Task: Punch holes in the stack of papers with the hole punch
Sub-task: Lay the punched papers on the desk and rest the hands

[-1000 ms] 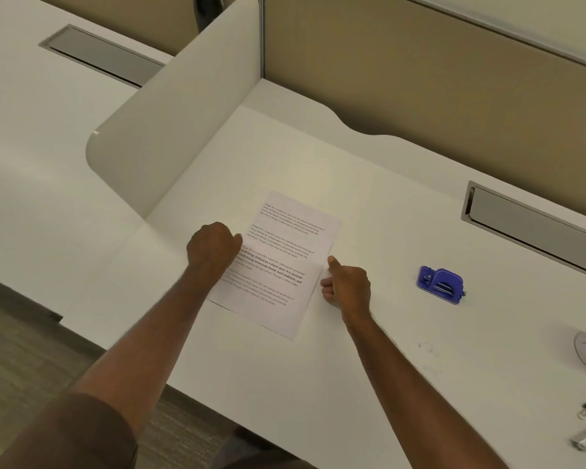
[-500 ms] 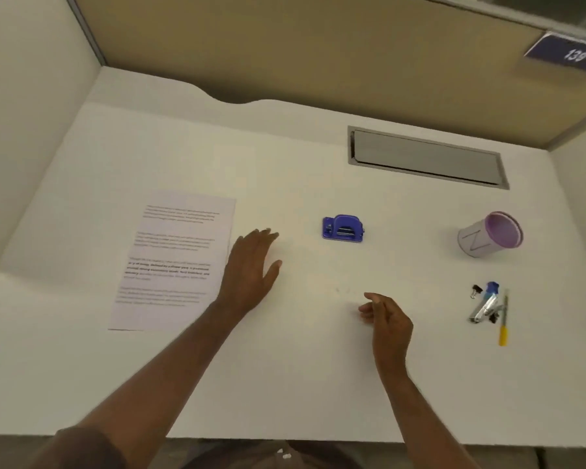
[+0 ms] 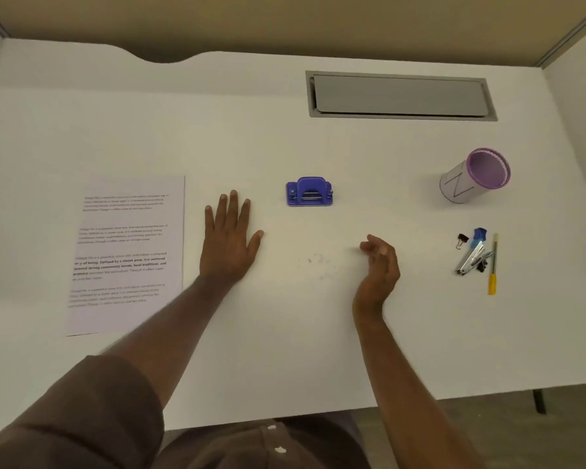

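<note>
Both hands came off the stack of papers point(image 3: 129, 252), now left on the desk. Hole punch point(image 3: 309, 192) sits ahead between them, lying crosswise; flat, spread left hand point(image 3: 230, 239) looks nearer than loosely curled, empty right hand point(image 3: 379, 265)

Stack of papers point(image 3: 129, 252) — white sheets of printed text, lying flat at the worktop's left, long side running away from the viewer, small blue hole punch point(image 3: 309, 192) — sitting upright, well apart to the right
</note>
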